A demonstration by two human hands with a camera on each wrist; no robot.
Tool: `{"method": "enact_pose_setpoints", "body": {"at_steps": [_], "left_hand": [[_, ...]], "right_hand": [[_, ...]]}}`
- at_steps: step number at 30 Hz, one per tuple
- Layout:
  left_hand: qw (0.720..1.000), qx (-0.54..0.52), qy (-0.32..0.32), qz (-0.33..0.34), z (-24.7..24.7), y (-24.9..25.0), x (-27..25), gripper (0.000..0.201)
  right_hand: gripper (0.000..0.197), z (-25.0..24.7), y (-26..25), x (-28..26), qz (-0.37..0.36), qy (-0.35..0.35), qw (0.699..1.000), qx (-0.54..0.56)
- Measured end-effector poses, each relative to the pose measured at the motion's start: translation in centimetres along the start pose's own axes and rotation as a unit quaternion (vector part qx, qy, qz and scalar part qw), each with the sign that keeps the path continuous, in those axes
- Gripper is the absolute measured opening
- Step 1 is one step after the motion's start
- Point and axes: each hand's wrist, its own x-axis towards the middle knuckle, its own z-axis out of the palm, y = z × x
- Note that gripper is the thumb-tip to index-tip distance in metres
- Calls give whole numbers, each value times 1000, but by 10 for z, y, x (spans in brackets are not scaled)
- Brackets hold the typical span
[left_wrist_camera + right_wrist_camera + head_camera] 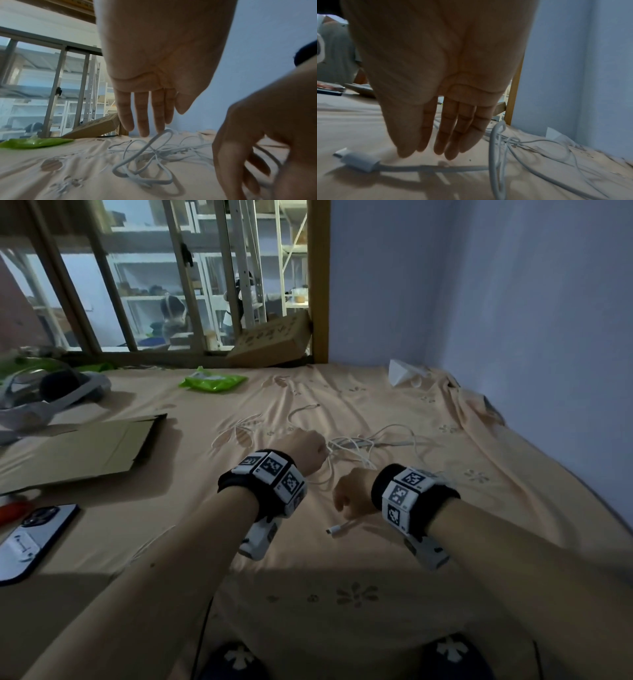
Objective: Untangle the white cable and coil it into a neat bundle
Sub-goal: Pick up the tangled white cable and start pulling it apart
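Note:
The white cable (363, 445) lies in a loose tangle on the peach bedsheet (308, 559). My left hand (310, 448) hangs over the tangle's left edge. In the left wrist view its fingers (144, 127) point straight down, and their tips meet a raised loop of the cable (145, 148). My right hand (349, 494) hovers nearer to me with straight fingers (440, 142) and grips nothing. One end of the cable, a white plug (340, 529), lies on the sheet just under this hand. The plug (358, 161) and its lead run right toward a standing loop (494, 148).
A phone (30, 539) lies face down at the near left, beside a flat cardboard sheet (78, 453). A headset (51, 392) and a green packet (212, 381) lie farther back. A cardboard box (274, 340) leans on the wooden frame. The wall (548, 337) bounds the bed's right side.

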Motion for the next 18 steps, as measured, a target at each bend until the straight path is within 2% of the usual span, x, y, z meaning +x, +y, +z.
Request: {"method": "enact_pose_setpoints", "body": {"at_steps": [2, 4, 7, 10, 13, 16, 18], "left_hand": [[999, -43, 19, 4, 3, 0, 2, 32], [996, -79, 29, 17, 5, 4, 3, 30], [994, -97, -6, 52, 6, 9, 7, 31], [992, -105, -22, 63, -3, 8, 9, 30], [988, -142, -29, 59, -14, 3, 11, 28], [970, -232, -65, 27, -15, 3, 15, 28], [966, -251, -60, 6, -16, 5, 21, 32]], "right_hand": [[36, 6, -2, 0, -15, -25, 999, -30], [28, 13, -5, -2, -26, -34, 997, -56], [21, 20, -9, 1, -36, -21, 998, -55], [14, 6, -8, -4, -46, -11, 998, -33], [19, -14, -1, -7, -46, 53, 998, 6], [24, -25, 12, -7, -47, 120, 991, 33], [25, -34, 21, -6, -65, 163, 983, 60]]}}
